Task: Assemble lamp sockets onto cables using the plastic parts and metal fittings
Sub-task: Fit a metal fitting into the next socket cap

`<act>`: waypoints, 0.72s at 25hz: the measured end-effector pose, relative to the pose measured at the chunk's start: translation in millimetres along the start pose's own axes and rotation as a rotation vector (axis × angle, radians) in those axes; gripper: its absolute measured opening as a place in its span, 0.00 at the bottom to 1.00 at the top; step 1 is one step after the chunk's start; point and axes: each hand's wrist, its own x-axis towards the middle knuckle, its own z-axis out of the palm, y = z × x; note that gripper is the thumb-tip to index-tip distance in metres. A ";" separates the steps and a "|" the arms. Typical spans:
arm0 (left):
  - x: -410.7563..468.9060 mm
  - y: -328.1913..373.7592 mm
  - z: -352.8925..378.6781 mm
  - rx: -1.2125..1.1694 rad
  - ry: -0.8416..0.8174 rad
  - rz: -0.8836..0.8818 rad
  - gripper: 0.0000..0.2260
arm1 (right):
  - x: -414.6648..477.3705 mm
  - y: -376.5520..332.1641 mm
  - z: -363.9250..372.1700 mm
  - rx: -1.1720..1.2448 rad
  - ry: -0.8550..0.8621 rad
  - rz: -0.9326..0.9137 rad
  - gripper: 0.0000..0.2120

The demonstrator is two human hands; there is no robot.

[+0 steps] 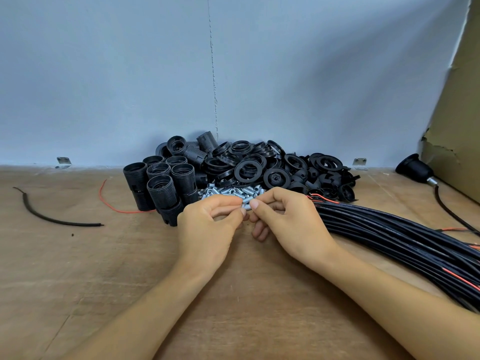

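My left hand (207,227) and my right hand (288,222) meet at the table's middle. Both pinch one small silver threaded metal fitting (246,206) between thumb and fingertips. Just behind them lies a heap of the same metal fittings (228,191). Black threaded socket bodies (161,183) stand upright to the left of the heap. A pile of black plastic rings and caps (272,167) fills the space behind. A thick bundle of black cables (394,237) with red wire ends runs from my right hand toward the right edge.
A loose black cable piece (52,216) and a thin red wire (111,203) lie on the wooden table at the left. One assembled socket on a cable (415,168) lies far right beside a cardboard box (457,126). A blue wall stands behind.
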 end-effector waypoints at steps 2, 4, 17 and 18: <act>1.9 0.1 -2.6 -0.049 -0.032 -0.038 0.11 | 1.5 -0.1 0.1 0.110 -0.009 0.039 0.05; 3.6 0.3 -4.3 -0.068 -0.073 -0.062 0.12 | 2.3 0.3 -0.5 0.153 -0.019 0.048 0.04; 7.0 1.1 -6.2 -0.267 -0.172 -0.109 0.05 | 3.7 -1.7 -6.5 0.206 -0.070 -0.005 0.05; 7.1 0.9 -6.1 -0.274 -0.165 -0.117 0.05 | 3.7 -1.5 -6.3 0.203 -0.072 -0.009 0.05</act>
